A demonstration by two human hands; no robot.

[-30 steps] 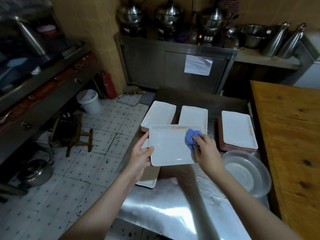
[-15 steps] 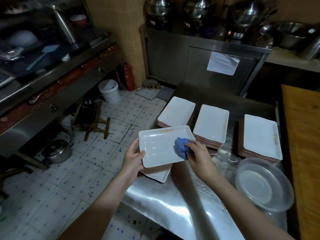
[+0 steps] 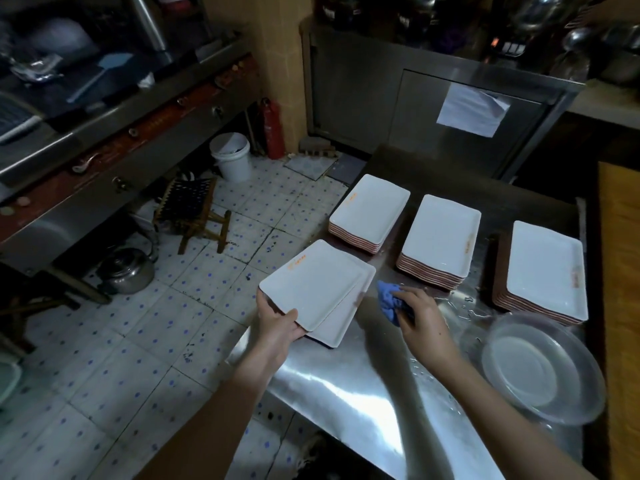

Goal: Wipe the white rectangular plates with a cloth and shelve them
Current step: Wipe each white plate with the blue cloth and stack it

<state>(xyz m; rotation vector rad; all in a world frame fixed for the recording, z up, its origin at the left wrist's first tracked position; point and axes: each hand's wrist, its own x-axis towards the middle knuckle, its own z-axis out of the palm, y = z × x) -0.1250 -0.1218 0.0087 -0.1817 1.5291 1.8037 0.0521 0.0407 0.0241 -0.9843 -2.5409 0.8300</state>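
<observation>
Stainless steel table (image 3: pixel 346 393): white rectangular plate (image 3: pixel 311 285) overlaps a second white plate (image 3: pixel 341 322) at its 9 o'clock edge. Left hand (image 3: pixel 277 323) clamps the upper plate's 7 o'clock corner, thumb on top. Right hand (image 3: pixel 422 320), at the plate's 3 o'clock, fingers curled round crumpled blue cloth (image 3: pixel 389 299).

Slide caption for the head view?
Left hand holds a white rectangular plate over a second plate; right hand holds a blue cloth.
</observation>
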